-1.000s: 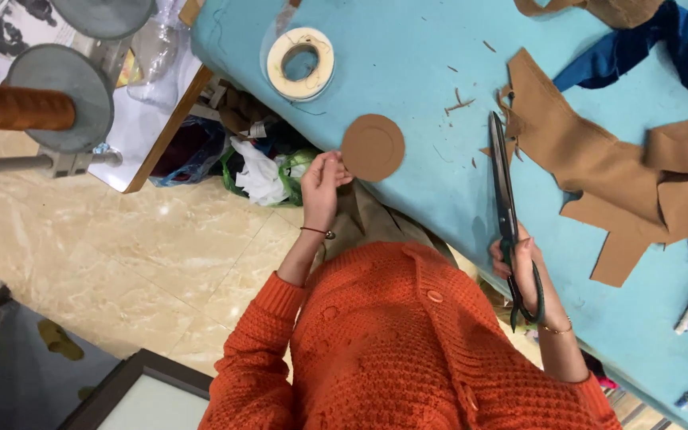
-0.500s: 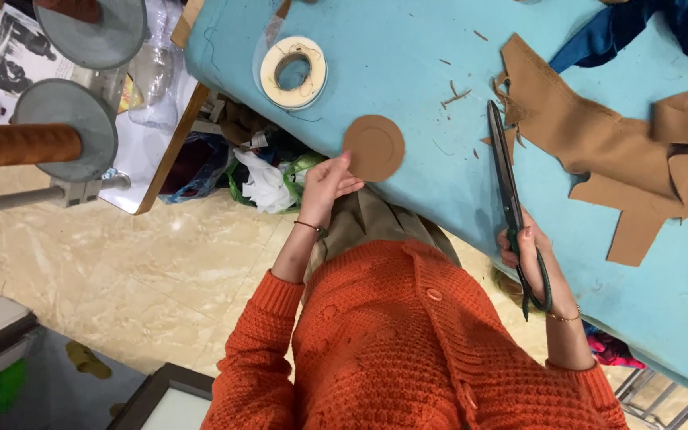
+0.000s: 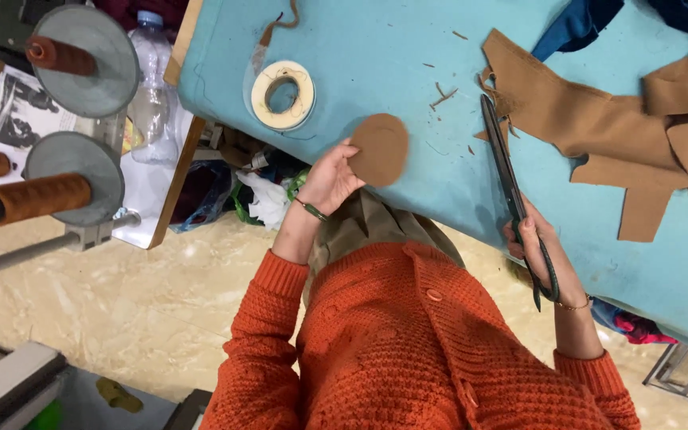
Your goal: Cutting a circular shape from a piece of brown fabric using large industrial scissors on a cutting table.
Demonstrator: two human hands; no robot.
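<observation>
Off beyond the left hand's knuckles stand rust-coloured thread spools [image 3: 29, 199] on grey discs, with a clear plastic bottle [image 3: 151, 80] behind them at the edge of the blue table [image 3: 376, 56]. Just above the fingertips lies a cream roll of tape [image 3: 283, 94], flat on the cloth and within easy reach. The left hand [image 3: 328, 179] pinches the near edge of a brown fabric circle [image 3: 378, 149] between thumb and fingers; the disc lies over the table's edge, likely so it can be looked over or turned without slipping off. Small brown trimmings [image 3: 443, 94] are scattered past it. The right hand [image 3: 537, 251] has its fingers threaded through the dark handles of long scissors [image 3: 511, 195], curled tight around them; the blades look closed and lie flat on the table pointing away, seemingly parked. Beyond the blade tips sprawls the leftover brown fabric [image 3: 607, 131], with blue cloth [image 3: 579, 24] above it.
</observation>
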